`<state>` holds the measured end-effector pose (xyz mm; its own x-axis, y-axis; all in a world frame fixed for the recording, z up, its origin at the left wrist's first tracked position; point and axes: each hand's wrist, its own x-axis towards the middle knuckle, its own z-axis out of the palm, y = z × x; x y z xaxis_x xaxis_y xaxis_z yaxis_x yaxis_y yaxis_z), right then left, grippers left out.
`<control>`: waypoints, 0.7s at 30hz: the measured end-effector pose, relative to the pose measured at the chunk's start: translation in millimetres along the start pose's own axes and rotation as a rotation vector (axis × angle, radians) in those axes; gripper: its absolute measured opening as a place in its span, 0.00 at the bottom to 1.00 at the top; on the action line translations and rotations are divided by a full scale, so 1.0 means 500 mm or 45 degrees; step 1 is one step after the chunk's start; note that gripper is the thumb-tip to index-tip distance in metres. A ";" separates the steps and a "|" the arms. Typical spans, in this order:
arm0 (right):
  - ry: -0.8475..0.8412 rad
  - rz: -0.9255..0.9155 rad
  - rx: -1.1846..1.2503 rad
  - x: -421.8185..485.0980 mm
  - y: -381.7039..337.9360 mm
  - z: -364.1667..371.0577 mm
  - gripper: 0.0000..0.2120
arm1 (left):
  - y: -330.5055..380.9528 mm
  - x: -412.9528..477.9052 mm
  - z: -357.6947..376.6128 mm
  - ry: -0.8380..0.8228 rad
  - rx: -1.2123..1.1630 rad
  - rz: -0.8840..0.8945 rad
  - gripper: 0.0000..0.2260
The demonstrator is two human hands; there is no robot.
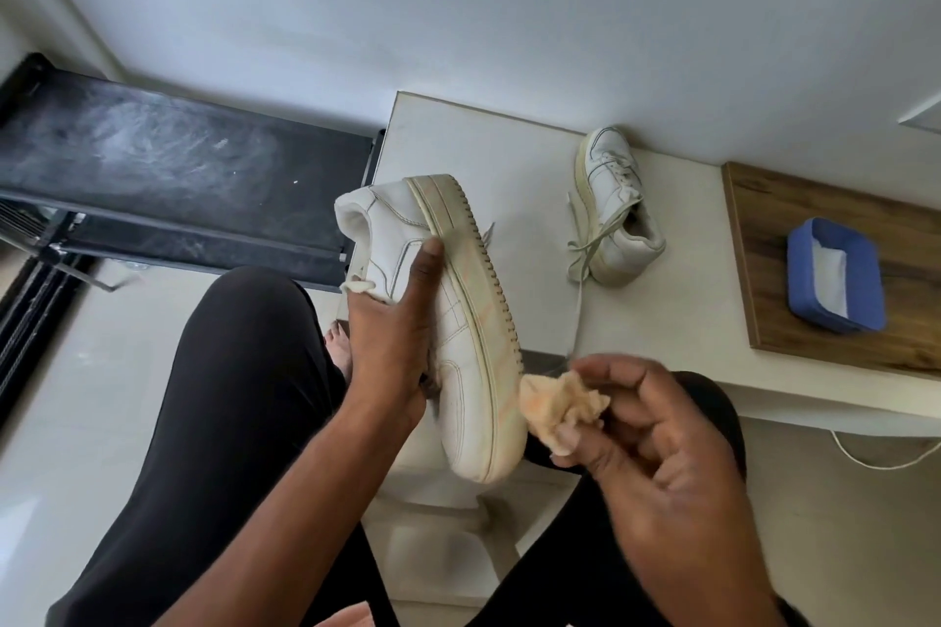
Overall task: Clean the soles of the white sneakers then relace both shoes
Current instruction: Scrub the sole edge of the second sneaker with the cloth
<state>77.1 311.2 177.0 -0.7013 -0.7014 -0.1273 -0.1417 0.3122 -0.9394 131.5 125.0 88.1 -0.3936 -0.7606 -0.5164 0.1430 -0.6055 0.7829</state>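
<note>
My left hand (394, 326) grips a white sneaker (458, 321) by its upper, tilted on its side with the yellowed sole edge facing right and the toe pointing toward me. My right hand (646, 428) pinches a crumpled peach-coloured cloth (560, 405) that touches the sole edge near the toe. The second white sneaker (613, 206) lies on the low white table (677, 321), its loose lace (585, 250) trailing over the tabletop.
A wooden board (794, 316) at the table's right holds a blue tray (835, 278) with something white inside. A black treadmill deck (168, 168) stands at the left. My legs in dark trousers (229, 397) straddle the table's near corner. A white cord (876, 461) lies on the floor.
</note>
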 end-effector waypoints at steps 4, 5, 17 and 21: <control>0.083 -0.542 -0.698 -0.019 0.043 0.035 0.07 | -0.008 0.005 -0.001 0.015 -0.009 -0.003 0.27; 0.108 -0.583 -0.774 -0.020 0.053 0.041 0.05 | -0.008 0.005 -0.001 0.023 -0.002 -0.008 0.28; 0.029 -0.624 -0.844 -0.009 0.053 0.060 0.11 | -0.016 0.004 -0.005 -0.002 0.053 0.015 0.28; 0.102 -0.588 -0.847 0.010 0.042 0.051 0.09 | -0.014 0.005 -0.004 0.000 0.056 0.045 0.31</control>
<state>88.4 297.7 148.3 -0.5150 -0.8123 0.2739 -0.7968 0.3358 -0.5023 131.2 126.7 80.7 -0.3890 -0.7811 -0.4884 0.1165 -0.5676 0.8150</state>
